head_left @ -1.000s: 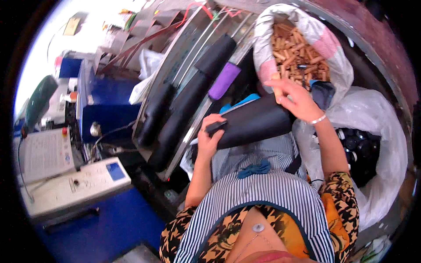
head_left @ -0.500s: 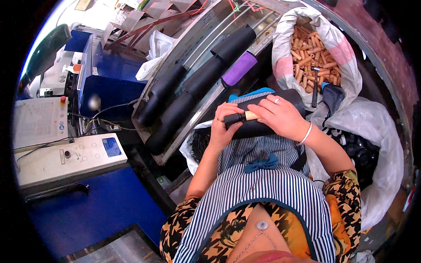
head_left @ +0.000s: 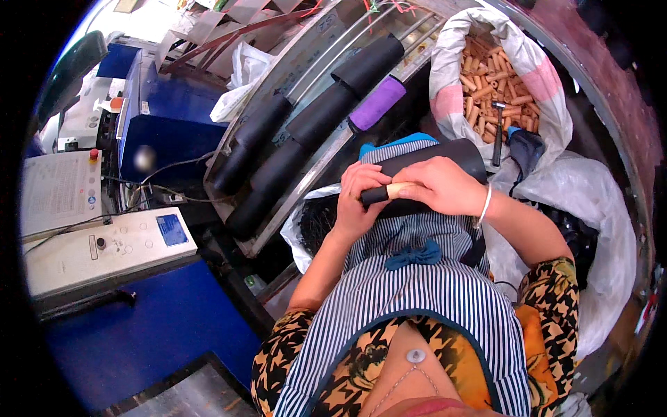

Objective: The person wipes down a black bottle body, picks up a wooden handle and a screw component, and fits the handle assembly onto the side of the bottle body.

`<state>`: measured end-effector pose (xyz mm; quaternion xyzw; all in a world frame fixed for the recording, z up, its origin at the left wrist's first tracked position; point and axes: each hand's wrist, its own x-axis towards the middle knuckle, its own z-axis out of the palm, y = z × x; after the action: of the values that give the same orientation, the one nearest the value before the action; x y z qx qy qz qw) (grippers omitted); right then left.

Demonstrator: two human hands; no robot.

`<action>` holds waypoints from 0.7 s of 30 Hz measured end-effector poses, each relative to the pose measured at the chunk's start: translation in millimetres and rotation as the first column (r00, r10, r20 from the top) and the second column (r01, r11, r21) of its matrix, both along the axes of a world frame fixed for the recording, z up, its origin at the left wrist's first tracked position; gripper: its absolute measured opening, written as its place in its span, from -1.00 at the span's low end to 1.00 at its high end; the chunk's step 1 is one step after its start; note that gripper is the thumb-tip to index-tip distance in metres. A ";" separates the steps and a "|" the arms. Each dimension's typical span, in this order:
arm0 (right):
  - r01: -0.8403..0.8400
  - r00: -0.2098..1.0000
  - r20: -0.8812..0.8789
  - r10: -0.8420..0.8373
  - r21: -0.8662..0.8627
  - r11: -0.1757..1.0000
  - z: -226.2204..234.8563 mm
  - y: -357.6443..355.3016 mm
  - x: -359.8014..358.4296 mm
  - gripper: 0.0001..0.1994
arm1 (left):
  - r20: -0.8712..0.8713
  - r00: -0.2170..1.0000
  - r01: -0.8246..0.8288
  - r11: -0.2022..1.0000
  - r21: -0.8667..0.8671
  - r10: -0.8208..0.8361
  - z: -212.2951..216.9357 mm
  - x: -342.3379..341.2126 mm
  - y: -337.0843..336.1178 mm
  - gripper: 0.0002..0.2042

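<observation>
My left hand is closed round a short black cylindrical piece, fingers over its far side. A tan tube sticks out of the piece's right end. On that tube the thumb and curled fingers of my right hand are closed. Both hands rest against a large black cylinder that lies across my lap, over a striped apron. Whether the tan tube goes far into the black piece is hidden.
Ahead, a metal-edged tray holds long black rolls and a purple roll. To the right stand a sack of tan tubes, with a hammer on it, and a white bag of black parts. Blue machinery is at left.
Both hands have shifted slightly toward me. My right hand's fingers have curled in more, with its thumb along the tan tube. The left fingers now sit closer round the black piece.
</observation>
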<state>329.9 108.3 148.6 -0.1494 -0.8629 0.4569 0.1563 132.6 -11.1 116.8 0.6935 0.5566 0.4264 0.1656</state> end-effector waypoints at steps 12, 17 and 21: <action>0.246 0.952 -0.301 -0.052 0.655 0.714 -7.0 -22.8 -15.0 -0.89 | 0.075 0.993 -0.084 0.993 -0.088 0.091 3.1 8.2 -10.3 -0.73; 0.011 0.997 0.070 -0.023 0.167 0.986 1.2 -43.7 -10.0 -0.67 | -0.047 0.999 -0.008 0.997 -0.072 0.005 8.5 10.6 -22.0 -0.73; 0.039 0.998 0.058 -0.038 -0.019 0.999 5.7 -42.0 -9.7 -0.68 | 0.030 0.999 -0.028 0.996 -0.084 0.031 11.1 20.5 -20.7 -0.70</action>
<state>320.2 66.3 154.3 -0.1804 -0.8594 0.4579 0.1387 153.1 -31.8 127.9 0.6709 0.5816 0.4158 0.1968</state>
